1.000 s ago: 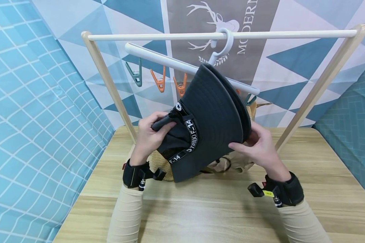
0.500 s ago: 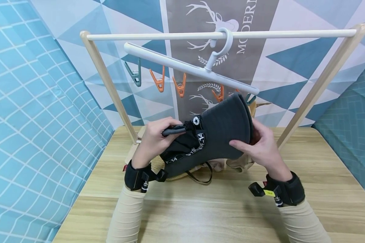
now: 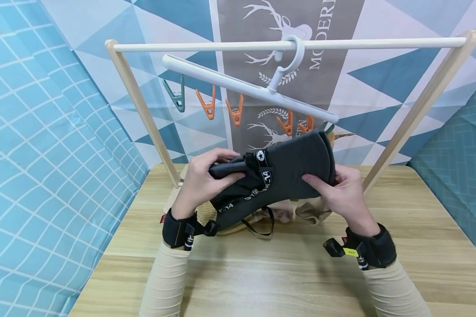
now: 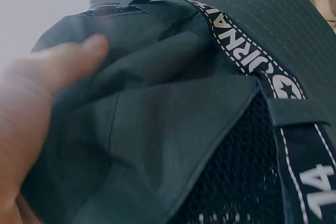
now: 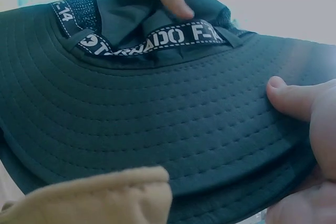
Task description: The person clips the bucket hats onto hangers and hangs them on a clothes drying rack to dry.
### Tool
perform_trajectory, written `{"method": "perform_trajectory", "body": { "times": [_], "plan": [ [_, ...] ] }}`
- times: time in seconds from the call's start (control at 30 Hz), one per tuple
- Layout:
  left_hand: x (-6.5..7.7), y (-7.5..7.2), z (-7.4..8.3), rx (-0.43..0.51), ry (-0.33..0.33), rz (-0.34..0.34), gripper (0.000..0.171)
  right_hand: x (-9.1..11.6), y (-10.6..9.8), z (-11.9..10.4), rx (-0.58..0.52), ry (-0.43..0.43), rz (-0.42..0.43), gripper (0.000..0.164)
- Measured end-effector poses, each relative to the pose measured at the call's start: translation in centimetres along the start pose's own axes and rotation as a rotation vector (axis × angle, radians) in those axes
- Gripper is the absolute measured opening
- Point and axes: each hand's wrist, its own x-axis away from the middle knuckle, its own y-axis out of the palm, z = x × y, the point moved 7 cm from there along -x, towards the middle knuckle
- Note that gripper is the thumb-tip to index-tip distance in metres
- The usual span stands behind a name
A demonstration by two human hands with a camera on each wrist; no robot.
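Holding hat (image 3: 275, 176) folded between both hands | likely light; soft at crown (image 4: 147, 129), stiffer at brim (image 5: 157, 108), best taken by brim edge | pinching crown with left hand (image 3: 204, 178), brim with right hand (image 3: 346, 196); on cloth with fingers nearly together, partly hidden behind | over desk (image 3: 254, 273), lower than hanger (image 3: 242, 85)

Left arm (image 3: 163, 277) and right arm (image 3: 394, 287) extended forward, slanting inward. Left hand (image 3: 204, 180) pinching, thumb (image 3: 233, 178) pointing right. Right hand (image 3: 346, 196) also pinching, thumb (image 3: 315, 183) pointing up-left. Hands apart, nearly level.
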Motion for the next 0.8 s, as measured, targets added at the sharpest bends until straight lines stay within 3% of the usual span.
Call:
{"method": "perform_trajectory", "body": {
  "times": [0.13, 0.23, 0.47, 0.6, 0.7, 0.8],
  "plan": [
    [0.0, -0.5, -0.8, 0.089, -0.064, 0.016, 0.076, 0.0, -0.8, 0.2, 0.031, 0.043, 0.076, 0.031],
    [0.2, -0.8, -1.4, 0.149, -0.1, 0.013, 0.083, 0.0, -1.3, 0.3, 0.015, 0.05, 0.131, 0.03],
    [0.6, -0.6, -2.6, 0.111, -0.236, -0.048, 0.113, -0.1, -2.0, 0.0, -0.067, -0.038, 0.218, 0.025],
    [0.6, -0.1, -2.7, 0.101, -0.298, -0.068, 0.071, 0.0, -2.2, 0.0, -0.044, -0.032, 0.248, 0.027],
    [0.4, 0.2, -2.3, 0.058, -0.272, -0.048, 0.033, 0.0, -2.2, 0.0, -0.046, -0.014, 0.254, 0.026],
    [0.3, 0.2, -2.0, 0.011, -0.238, -0.027, 0.019, 0.0, -2.1, -0.1, -0.043, -0.002, 0.244, 0.024]
  ]
}}
